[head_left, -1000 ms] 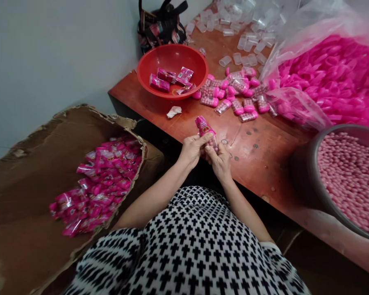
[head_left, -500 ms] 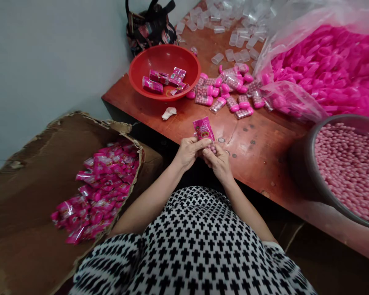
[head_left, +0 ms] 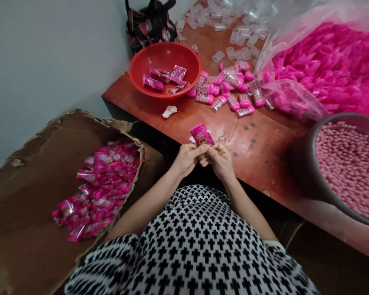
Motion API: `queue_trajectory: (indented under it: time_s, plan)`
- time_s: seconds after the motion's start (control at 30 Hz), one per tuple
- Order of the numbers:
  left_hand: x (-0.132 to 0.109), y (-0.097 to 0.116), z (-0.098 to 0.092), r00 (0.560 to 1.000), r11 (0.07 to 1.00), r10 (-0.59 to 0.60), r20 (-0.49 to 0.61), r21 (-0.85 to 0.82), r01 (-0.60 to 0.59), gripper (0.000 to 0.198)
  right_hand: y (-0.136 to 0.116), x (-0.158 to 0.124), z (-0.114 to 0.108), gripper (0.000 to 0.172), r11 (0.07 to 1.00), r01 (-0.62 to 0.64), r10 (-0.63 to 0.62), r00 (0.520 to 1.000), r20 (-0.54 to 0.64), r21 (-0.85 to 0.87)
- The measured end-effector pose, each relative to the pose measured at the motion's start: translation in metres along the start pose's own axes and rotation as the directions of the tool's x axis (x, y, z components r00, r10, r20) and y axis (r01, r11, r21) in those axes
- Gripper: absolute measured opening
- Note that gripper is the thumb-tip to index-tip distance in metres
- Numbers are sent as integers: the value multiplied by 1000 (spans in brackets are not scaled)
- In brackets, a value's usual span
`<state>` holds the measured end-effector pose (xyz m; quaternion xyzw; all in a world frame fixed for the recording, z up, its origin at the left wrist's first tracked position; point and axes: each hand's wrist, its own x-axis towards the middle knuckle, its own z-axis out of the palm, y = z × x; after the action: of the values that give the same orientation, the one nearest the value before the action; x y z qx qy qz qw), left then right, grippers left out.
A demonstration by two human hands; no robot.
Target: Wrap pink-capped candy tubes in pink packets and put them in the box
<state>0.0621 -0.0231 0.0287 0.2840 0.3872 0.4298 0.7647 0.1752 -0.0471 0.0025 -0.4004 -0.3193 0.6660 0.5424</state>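
Head view shows your fingers [head_left: 205, 148] of both hands pinched together on the lower end of a pink sachet [head_left: 202, 135], so neither hand is open: your left hand [head_left: 188, 157] grips it from the left with thumb on top, and your right hand [head_left: 220, 159] closes on it from the right, knuckles touching the left hand's fingertips. You hold the sachet up over the near edge of the surface [head_left: 252, 143], just in front of your body. Its long axis runs from your fingers upward and slightly left, away from you; the free end points toward the red bowl [head_left: 147, 61], and the printed face is turned toward you. What sits inside the lower end, under your fingers, cannot be made out.

Beyond your hands, the red bowl holds a few more wrapped pink sachets [head_left: 160, 78]. Just right of it lies a cluster of small filled tubes with pink caps [head_left: 227, 92], and farther back a scatter of empty clear tubes [head_left: 233, 32]. A clear bag of loose pink caps [head_left: 326, 69] fills the far right, and a dark basin of pink candies [head_left: 350, 164] stands near your right arm. To your left, well apart from the surface, a torn cardboard box [head_left: 33, 164] holds a heap of finished sachets [head_left: 101, 184]
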Motion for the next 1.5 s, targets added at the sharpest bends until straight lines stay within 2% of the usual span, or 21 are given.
queue_trajectory:
  time_s: [0.07,0.13,0.17,0.23,0.27,0.3,0.33,0.4,0.43,0.5,0.57,0.6,0.67,0.87,1.0,1.1,1.23,1.3,1.37,1.43,1.5]
  plan:
    - [-11,3,-3,999,999,30,-32,-16,-31,34,1,4,6,39,999,-33,33,999,15,-10]
    - [-25,12,-11,979,988,143,-148,-41,-151,33,0,6,12,39,998,-54,56,997,50,-41]
    - [-33,18,-18,946,969,224,-235,-45,-241,35,-2,7,13,39,996,-55,59,996,65,-63]
    - [-46,30,-35,824,906,383,-419,-3,-423,47,-5,7,12,38,992,-42,49,997,63,-117]
    - [-49,33,-43,763,881,431,-482,39,-472,55,-6,7,10,37,989,-33,40,998,48,-144]
    - [-49,35,-51,721,866,463,-515,91,-491,61,-7,7,7,36,985,-24,29,999,27,-169]
    - [-46,34,-57,703,861,489,-516,154,-485,64,-7,7,4,35,981,-17,18,1000,3,-191]
    - [-30,26,-63,719,829,550,-424,384,-407,59,-8,6,-1,35,974,-7,-3,999,-42,-227]
    - [-18,19,-63,739,756,587,-330,548,-357,54,-9,6,-3,34,970,-2,-13,998,-60,-245]
    - [8,5,-60,789,501,607,-93,815,-289,45,-10,4,-5,34,958,12,-37,996,-85,-285]
    - [31,-7,-56,812,285,581,55,920,-267,37,-12,3,-6,34,945,22,-56,994,-96,-327]
    - [41,-12,-54,813,222,576,88,940,-259,32,-14,2,-7,33,938,24,-61,993,-97,-347]
    - [53,-17,-54,803,172,588,99,955,-243,23,-16,3,-9,32,927,23,-64,993,-98,-374]
    - [58,-23,-51,763,176,640,92,949,-261,19,-24,20,-14,30,900,61,-132,982,-136,-432]
    - [54,-23,-49,772,182,628,100,945,-271,19,-29,22,-13,31,885,103,-176,977,-121,-455]
    - [62,-5,-57,747,229,661,69,930,-289,25,-30,13,-14,31,882,112,-185,976,-118,-457]
    - [94,35,-87,645,353,752,-140,911,-214,31,-28,2,-18,29,880,120,-188,977,-105,-459]
    - [113,50,-103,652,396,724,-227,910,-123,27,-27,-1,-18,28,882,114,-179,979,-101,-458]
    - [127,57,-113,657,386,713,-244,919,-78,28,-26,-3,-16,28,885,105,-171,980,-106,-453]
    - [132,58,-115,657,369,714,-242,928,-59,30,-24,-5,-14,28,888,99,-166,980,-113,-448]
    - [124,55,-107,661,353,715,-228,934,-60,29,-24,-7,-14,27,888,90,-158,981,-116,-450]
